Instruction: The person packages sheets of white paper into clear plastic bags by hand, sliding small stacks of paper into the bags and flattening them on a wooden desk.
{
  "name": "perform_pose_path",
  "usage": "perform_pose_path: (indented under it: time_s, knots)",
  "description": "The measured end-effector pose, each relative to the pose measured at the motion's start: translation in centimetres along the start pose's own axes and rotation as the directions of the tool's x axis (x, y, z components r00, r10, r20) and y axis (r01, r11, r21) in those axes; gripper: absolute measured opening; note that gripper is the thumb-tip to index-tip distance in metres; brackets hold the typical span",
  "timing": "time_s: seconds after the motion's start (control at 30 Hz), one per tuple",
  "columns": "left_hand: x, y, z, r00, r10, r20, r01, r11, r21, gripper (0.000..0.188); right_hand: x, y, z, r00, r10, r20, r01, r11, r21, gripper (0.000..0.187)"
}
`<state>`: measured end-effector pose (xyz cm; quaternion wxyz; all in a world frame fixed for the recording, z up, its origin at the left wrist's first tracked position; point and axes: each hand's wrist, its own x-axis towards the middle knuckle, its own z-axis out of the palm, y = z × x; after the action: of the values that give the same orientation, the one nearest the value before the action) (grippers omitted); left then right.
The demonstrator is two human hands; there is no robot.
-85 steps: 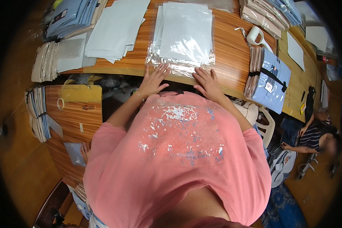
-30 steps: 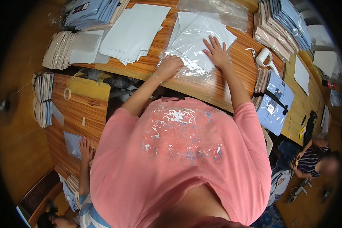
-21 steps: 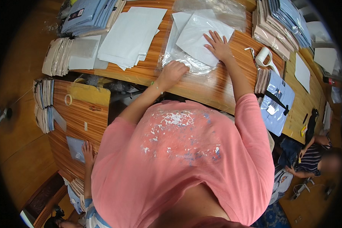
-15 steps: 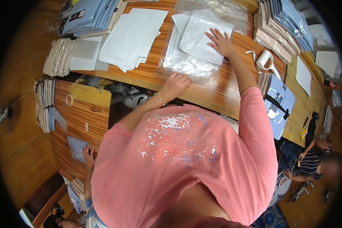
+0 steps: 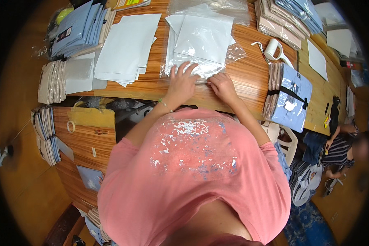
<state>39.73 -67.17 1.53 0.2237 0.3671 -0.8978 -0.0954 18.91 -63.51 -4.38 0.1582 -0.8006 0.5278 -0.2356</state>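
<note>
Facing table (image 5: 250,67), left hand (image 5: 182,85): fingers splayed over clear bag (image 5: 207,67), unclenched.
Right hand (image 5: 222,85): fingers curled at bag's edge; cannot tell whether pinching.
Clear bag: with white sheets (image 5: 201,39), table's front middle.
White label (image 5: 289,106): blue shirt (image 5: 292,77), table's right, illegible.

Ahead: striped wood-grain table (image 5: 252,88), glare on top | left: second table (image 5: 82,143), similar grain | right: paler wooden worktop (image 5: 317,96), cream plastic chair (image 5: 290,149) | lower left: dark wooden furniture (image 5: 61,226), partly hidden | far right: brown floor (image 5: 342,215)

On the table (image 5: 252,82), paper sheets (image 5: 125,49) lie left of plastic bags (image 5: 207,65)
</note>
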Motion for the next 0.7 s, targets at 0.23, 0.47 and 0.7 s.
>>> perform_pose_path:
  time_s: [0.23, 0.47, 0.7]
  knots:
    - [4.7, -8.4, 3.6, 0.803, -0.051, 0.594, 0.204, 0.960, -0.193, 0.024, -0.8, -0.4, 0.1, 0.999, -0.033, -0.008, 0.033, 0.999, -0.011, 0.007]
    - [5.3, -10.7, 3.3, 0.724, 0.040, 0.689, 0.085, 0.986, -0.146, 0.022, -2.5, 0.2, 0.4, 0.996, 0.090, -0.015, -0.088, 0.990, 0.109, 0.012]
    - [5.6, -9.2, 0.1, 0.460, 0.013, 0.888, 0.055, 0.998, -0.043, 0.032, -1.8, 0.2, -0.3, 0.942, 0.334, 0.037, -0.326, 0.882, 0.341, 0.019]
